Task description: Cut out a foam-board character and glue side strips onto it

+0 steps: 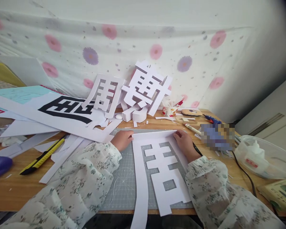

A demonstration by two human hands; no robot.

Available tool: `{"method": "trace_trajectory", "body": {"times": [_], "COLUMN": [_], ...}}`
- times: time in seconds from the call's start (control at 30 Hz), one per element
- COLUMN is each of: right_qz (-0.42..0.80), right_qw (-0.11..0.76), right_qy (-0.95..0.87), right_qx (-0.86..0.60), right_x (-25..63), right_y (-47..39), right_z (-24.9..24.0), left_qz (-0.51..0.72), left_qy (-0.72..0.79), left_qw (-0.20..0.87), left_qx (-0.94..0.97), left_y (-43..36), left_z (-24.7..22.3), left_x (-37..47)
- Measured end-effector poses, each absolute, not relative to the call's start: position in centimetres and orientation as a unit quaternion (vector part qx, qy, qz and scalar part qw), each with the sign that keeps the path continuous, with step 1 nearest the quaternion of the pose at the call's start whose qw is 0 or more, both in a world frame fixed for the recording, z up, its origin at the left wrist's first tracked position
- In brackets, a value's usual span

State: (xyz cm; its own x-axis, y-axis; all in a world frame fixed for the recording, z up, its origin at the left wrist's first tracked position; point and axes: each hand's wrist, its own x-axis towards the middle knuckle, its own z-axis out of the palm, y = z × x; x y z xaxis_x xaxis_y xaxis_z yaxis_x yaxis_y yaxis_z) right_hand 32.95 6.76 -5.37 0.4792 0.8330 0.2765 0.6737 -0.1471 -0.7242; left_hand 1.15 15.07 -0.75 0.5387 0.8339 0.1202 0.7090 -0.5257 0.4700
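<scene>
Left hand pinches white strip at cutout's 11 o'clock, right hand at 1; likely steadying it upright along the edge.

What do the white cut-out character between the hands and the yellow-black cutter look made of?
White cut-out character: probably foam board or thick card, matte; flat, stiff-looking face, clean-cut edges, though the front leg curves. Yellow-and-black cutter: likely plastic body, semi-gloss; moulded shape and saturated yellow. Blade material: can't tell.
</scene>
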Motion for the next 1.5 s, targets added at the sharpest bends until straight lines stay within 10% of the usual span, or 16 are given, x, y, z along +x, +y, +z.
{"method": "trace_trajectory", "body": {"times": [1.5], "right_qz": [0.107], "right_qw": [0.410], "right_qy": [-0.509], "right_qx": [-0.749], "right_x": [32.8], "right_y": [7.0], "right_z": [-5.6], "left_qz": [0.123], "left_qy": [0.460], "left_qw": [0.170], "left_qx": [0.863], "left_y": [14.2], "left_z": [-0.6], "left_x": [1.4]}}
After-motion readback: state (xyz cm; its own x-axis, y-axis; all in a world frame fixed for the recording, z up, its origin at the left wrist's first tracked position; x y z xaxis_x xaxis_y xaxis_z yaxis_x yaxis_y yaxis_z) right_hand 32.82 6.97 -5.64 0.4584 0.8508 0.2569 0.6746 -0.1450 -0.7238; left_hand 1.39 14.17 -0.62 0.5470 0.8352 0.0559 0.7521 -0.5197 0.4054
